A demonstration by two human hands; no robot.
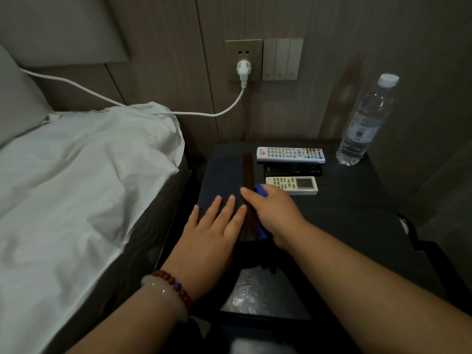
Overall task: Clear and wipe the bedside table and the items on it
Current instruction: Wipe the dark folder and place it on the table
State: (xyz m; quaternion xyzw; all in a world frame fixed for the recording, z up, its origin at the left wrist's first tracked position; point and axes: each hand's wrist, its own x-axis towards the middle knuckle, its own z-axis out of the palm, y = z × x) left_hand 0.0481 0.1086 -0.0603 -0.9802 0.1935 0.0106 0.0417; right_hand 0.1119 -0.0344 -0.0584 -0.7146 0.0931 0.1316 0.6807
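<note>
**Two hands working a dark folder on the bedside tabletop**

The left hand is lying flat, fingers spread, pressing on a dark blue folder with a brown strip down its right side; the folder is occupying the left part of the tabletop, running from the near edge almost to the far edge. The right hand is resting just beside it, its grip closed around a blue cloth that is showing above and below the fist, against the folder's brown strip.

Three remotes are lying in a row toward the far edge, each parallel to it: a white remote farthest back, bearing a red logo whose lettering is too small to read; a black remote touching it; and a cream remote with a grey screen nearest the right hand. One water bottle, white-capped with an unreadable label, is standing upright at the far right corner. The right half of the tabletop is offering open room.

One white plug is sitting in the wall socket, its cable trailing over the bed along the tabletop's left edge. Two bracelets are circling the left wrist.
</note>
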